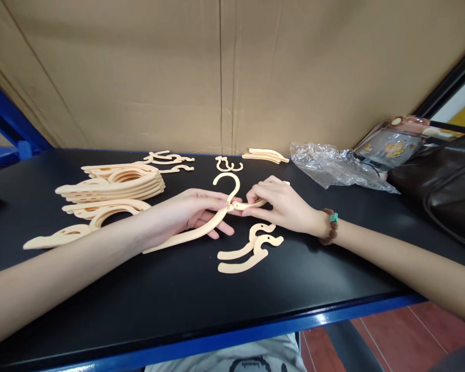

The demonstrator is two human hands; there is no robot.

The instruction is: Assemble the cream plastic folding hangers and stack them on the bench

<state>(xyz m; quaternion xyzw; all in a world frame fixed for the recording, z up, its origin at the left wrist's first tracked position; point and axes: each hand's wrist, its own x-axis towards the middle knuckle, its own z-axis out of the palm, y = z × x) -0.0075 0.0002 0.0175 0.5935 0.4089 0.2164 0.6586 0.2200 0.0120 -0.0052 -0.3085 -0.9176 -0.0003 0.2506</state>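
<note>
A cream plastic hanger (pixel 201 231) with an upright hook is held between my two hands, just above the black table. My left hand (pixel 196 212) is closed on its left arm and the base of the hook, thumb on top, lower fingers loosely spread beneath. With fingers pinched, my right hand (pixel 274 201) grips a hanger arm piece (pixel 251 205) whose end meets the joint below the hook; whether the two are locked together I cannot tell. Two curved hanger pieces (pixel 242 267) lie on the table just in front of my hands.
Stacked folded hangers (pixel 139 188) sit at the left of the table (pixel 170 305). Farther back lie loose curved pieces (pixel 174 157), small hooks (pixel 228 164) and straight arm pieces (pixel 265 155). A clear plastic bag (pixel 333 165) and a dark leather bag (pixel 442 181) are at right. Cardboard (pixel 158 77) stands behind.
</note>
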